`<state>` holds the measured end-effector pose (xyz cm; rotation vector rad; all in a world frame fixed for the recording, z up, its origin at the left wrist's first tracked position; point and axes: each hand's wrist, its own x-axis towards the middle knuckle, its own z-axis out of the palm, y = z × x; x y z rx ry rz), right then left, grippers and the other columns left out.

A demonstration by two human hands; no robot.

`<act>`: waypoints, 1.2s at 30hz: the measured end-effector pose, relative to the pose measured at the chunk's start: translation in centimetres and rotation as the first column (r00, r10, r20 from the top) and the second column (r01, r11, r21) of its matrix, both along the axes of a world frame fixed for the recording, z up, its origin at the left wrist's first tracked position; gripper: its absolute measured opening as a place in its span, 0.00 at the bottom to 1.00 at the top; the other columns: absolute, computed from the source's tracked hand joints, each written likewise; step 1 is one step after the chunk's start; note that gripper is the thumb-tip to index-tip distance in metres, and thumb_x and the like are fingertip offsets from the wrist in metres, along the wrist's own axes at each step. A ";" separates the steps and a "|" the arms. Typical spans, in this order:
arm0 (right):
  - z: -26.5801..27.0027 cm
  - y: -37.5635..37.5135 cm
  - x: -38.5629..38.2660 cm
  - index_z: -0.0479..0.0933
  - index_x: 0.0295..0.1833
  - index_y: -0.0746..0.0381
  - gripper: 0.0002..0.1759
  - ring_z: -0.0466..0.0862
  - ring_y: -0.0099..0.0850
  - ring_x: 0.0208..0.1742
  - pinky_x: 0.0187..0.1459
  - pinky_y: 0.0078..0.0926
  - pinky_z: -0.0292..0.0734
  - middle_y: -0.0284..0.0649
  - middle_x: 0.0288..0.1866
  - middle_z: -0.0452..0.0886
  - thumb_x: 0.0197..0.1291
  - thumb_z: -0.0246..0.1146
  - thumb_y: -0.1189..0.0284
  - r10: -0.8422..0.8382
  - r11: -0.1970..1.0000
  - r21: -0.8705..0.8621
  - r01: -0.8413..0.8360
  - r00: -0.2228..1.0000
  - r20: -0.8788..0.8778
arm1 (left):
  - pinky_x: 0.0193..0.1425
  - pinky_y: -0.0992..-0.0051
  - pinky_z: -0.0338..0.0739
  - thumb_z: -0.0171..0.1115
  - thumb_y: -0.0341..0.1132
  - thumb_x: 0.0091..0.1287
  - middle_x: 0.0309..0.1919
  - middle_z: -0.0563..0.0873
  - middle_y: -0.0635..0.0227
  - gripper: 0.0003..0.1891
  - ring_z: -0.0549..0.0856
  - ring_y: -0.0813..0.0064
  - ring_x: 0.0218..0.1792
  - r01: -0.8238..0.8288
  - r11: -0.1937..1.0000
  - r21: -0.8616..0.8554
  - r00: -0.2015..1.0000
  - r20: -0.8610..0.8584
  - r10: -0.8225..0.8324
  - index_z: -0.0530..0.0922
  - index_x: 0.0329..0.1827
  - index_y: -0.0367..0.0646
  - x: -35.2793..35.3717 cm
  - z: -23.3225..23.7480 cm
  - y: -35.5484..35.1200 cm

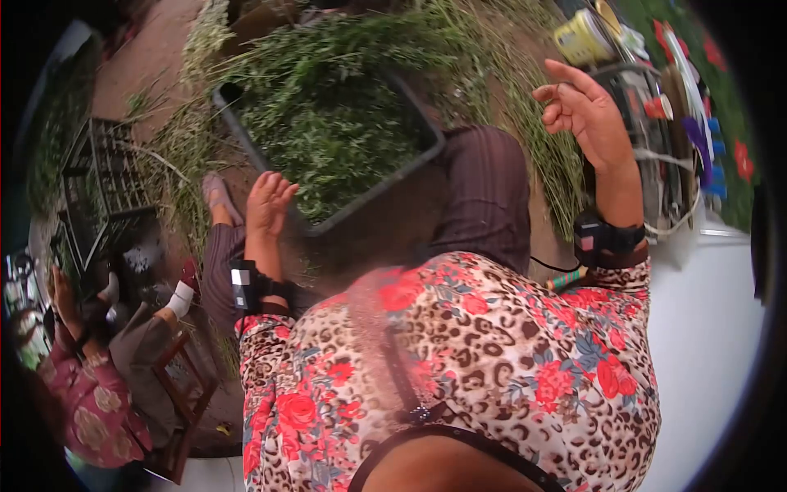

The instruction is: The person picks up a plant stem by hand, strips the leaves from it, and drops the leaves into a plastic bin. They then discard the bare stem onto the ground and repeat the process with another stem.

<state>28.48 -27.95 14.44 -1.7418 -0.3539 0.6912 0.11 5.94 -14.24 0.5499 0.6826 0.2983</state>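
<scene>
My left hand is raised at the near left side of a dark plastic crate, its fingers stretched and nothing in them. The crate is heaped with cut green leafy herbs, and some spill over its far rim. To the right of the crate, my right hand is lifted over long green stalks. Its index finger points out while the other fingers curl loosely, and it holds nothing. Both wrists wear dark bands with small devices.
More stalks lie about on the brown floor. At left stand an upturned black crate and another seated person by a wooden stool. A yellow tub and a container of odds and ends stand at right.
</scene>
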 end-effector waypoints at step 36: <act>-20.8 21.7 0.9 0.72 0.53 0.58 0.22 0.76 0.47 0.50 0.50 0.40 0.73 0.46 0.50 0.74 0.50 0.52 0.83 0.727 0.663 -0.706 -0.249 0.439 0.528 | 0.42 0.71 0.80 0.60 0.30 0.62 0.37 0.75 0.67 0.19 0.76 0.77 0.36 -0.045 0.997 -0.070 0.998 0.047 0.048 0.69 0.54 0.31 2.8 10.6 -5.8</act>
